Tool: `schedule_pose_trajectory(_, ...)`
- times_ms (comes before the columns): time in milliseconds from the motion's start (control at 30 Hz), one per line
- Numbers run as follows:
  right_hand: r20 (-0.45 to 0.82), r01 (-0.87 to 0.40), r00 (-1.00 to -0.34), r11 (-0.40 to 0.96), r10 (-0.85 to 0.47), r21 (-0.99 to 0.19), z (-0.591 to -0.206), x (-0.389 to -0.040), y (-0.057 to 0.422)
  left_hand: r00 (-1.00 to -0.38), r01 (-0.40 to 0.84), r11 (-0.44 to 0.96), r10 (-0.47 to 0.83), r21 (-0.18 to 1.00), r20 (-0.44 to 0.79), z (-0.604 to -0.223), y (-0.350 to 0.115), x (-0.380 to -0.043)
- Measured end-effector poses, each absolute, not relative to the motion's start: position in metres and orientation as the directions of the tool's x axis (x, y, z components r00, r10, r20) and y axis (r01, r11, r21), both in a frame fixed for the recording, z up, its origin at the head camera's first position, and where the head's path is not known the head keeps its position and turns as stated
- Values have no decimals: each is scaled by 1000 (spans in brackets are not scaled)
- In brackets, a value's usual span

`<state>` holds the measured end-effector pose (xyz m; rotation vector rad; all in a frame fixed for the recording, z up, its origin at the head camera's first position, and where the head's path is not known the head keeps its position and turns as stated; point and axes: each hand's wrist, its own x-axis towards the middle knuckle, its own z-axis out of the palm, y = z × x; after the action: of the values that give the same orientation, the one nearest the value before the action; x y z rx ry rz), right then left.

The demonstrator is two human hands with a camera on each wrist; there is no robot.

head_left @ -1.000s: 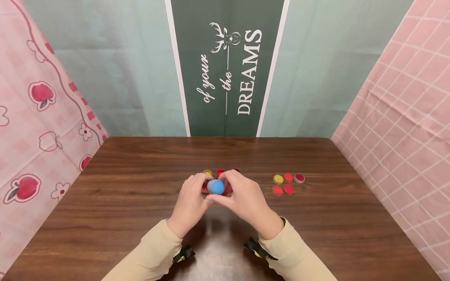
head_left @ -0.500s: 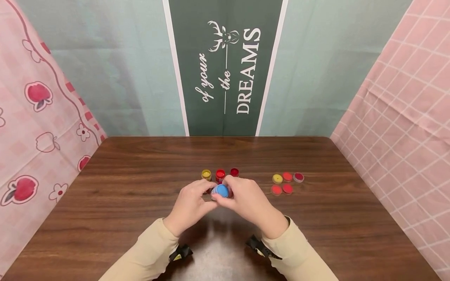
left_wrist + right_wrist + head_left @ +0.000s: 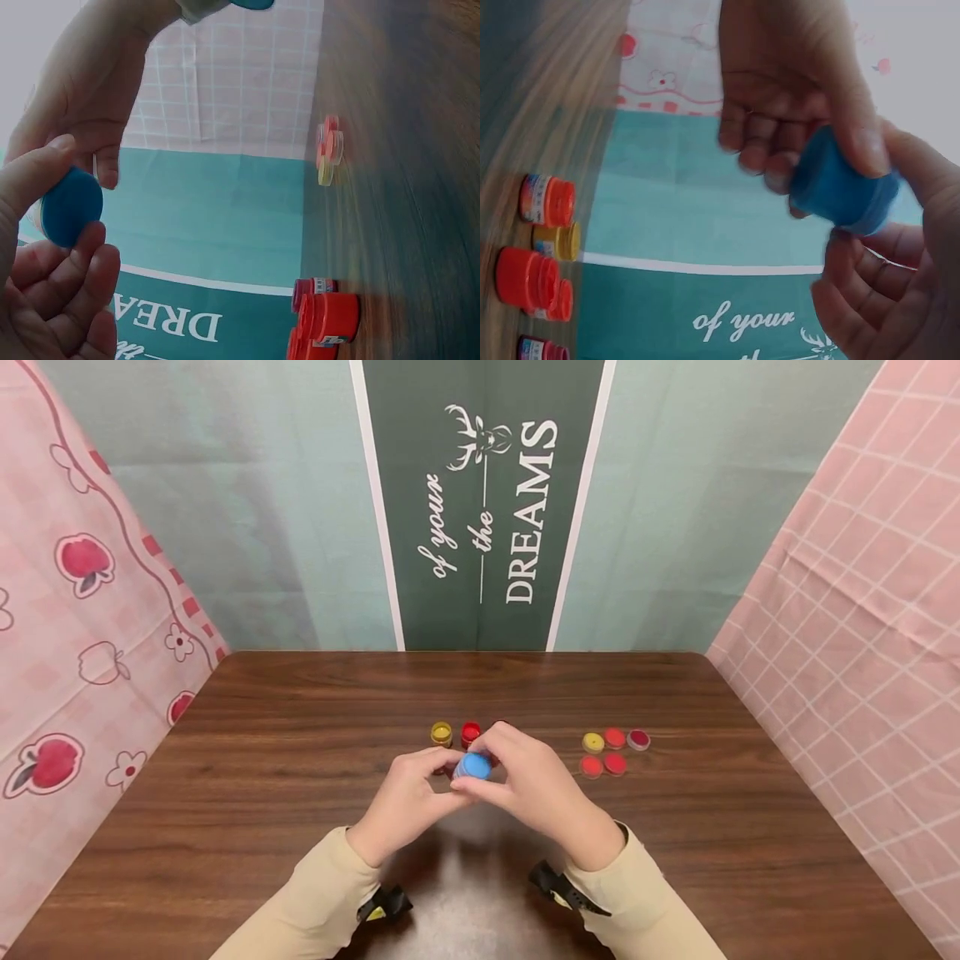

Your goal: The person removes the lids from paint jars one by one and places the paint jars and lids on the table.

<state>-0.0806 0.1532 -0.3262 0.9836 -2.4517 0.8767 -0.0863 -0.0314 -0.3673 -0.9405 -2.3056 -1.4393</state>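
A small blue paint jar (image 3: 476, 766) is held up between both hands over the middle of the table. My left hand (image 3: 408, 793) grips it from the left, thumb against its side. From the right, my right hand (image 3: 536, 789) pinches the end with the clear rim, as the right wrist view shows. The flat round blue end (image 3: 71, 208) faces the left wrist camera. Behind the hands stand an open yellow paint jar (image 3: 441, 734) and an open red paint jar (image 3: 470, 732). More red jars (image 3: 526, 277) are mostly hidden by the hands in the head view.
To the right on the brown wooden table (image 3: 300, 710) lie several round lids, including a yellow lid (image 3: 593, 743), a dark red lid (image 3: 638, 740) and an orange-red lid (image 3: 592, 767). Cloth hangs behind the table and on both sides.
Both hands and the blue jar have shifted slightly right and towards me. The jar has tilted and turned between the fingers, and more of the yellow and red jars shows.
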Motion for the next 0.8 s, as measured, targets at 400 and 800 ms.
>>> schedule_pose_trajectory(400,393,-707,-630,286,-670,-646,-317,-77,161,-845,498,265,362,825,394,-366,-32,-85)
schedule_pose_trajectory(800,502,-650,-759,534,-416,-541,-326,-78,147,-833,528,262,344,808,433,-368,-33,-86)
